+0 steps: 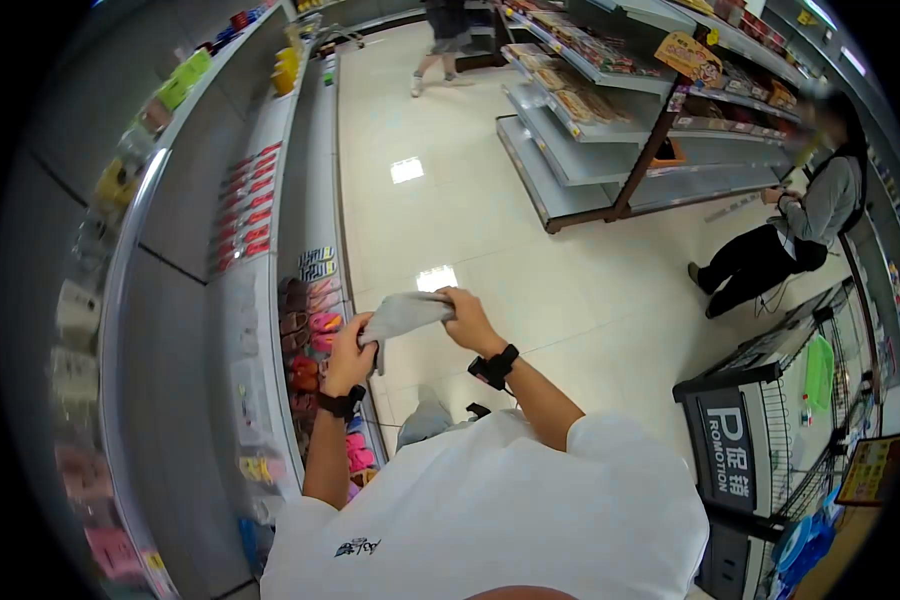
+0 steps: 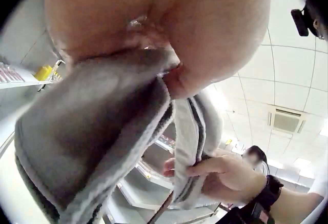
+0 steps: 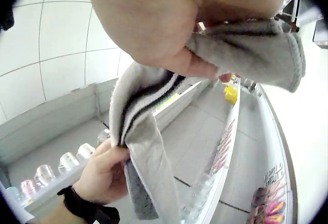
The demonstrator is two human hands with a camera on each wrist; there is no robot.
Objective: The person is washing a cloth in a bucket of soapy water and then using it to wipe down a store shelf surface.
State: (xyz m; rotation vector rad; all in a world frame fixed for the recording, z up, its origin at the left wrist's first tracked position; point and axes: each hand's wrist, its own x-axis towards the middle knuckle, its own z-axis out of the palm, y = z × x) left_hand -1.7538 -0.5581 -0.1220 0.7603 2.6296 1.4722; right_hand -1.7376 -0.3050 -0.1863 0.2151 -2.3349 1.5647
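A grey cloth (image 1: pixel 406 315) with dark stripes is stretched between both hands in front of the white shirt. My left hand (image 1: pixel 349 358) pinches its left end, and a darker flap hangs below those fingers. The other end is gripped by my right hand (image 1: pixel 472 324). Up close in the left wrist view, the cloth (image 2: pixel 97 126) hangs folded from the left fingers, its edges layered. In the right wrist view the striped cloth (image 3: pixel 146 106) sags between the hands, with a loose end beyond the right fingers.
Shelves at the left hold red packs (image 1: pixel 255 205), yellow cups (image 1: pixel 285 75) and colourful shoes (image 1: pixel 325 322). A person in grey (image 1: pixel 830 200) stands at the right, near a wire cart (image 1: pixel 780 410) with a promotion sign (image 1: pixel 727 445). Another person (image 1: pixel 445 40) is at the aisle's far end.
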